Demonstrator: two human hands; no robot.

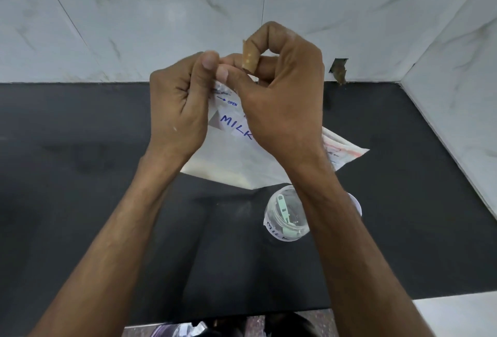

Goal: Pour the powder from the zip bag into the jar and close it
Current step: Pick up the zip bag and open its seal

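I am watching both hands working at the top corner of the bag [236,159], and the coming move is hanging on how that corner is sitting against the jar [285,218]. The left hand [177,105] is pinching the corner from the left, thumb up, and the right hand [282,99], with a bandage [248,58] on its forefinger, is pinching the same edge just beside it, so both are grasping the bag and their fingertips are almost meeting above the printed "OPEN" arrow. From that grip the bag is hanging down and spreading right, its far corner poking out past the right forearm; I am not able to tell whether its lower edge is touching the counter [80,175]. The mouth looks to me to be not yet parted. The jar is standing on the counter below the bag and nearer to me, partly under the right forearm, so the right hand is the nearer one. I am judging that the bag's mouth needs to swing down and right to reach it, and that forearm is lying across the path. A green clasp [282,208] is showing at the jar, and a white round edge [356,203] is peeking out beyond the forearm; I cannot tell whether that is a lid. Marble wall [134,13] is closing the back and right.
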